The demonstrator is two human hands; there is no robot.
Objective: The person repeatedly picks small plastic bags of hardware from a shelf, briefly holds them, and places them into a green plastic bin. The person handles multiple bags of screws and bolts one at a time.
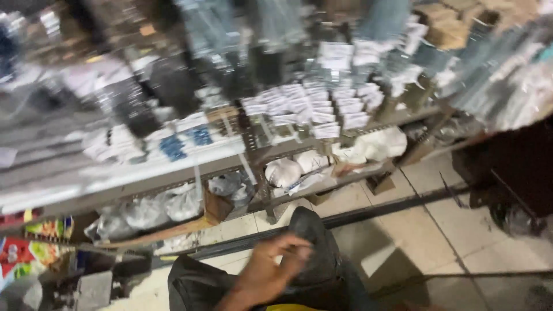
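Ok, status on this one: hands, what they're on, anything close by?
One hand in view, blurred, over dark bag; grip unclear. Other hand unseen. Metal shelving with packets ahead.

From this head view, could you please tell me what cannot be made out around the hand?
- Hand: motion-blurred; left or right, and its grip, cannot be told. The forearm is cut off by the bottom edge.
- Packets on the shelves: blurred, contents unclear.
- Dark bag: partly behind the hand.
- Yellow thing: cut off by the bottom edge.
- Right side: too dark.
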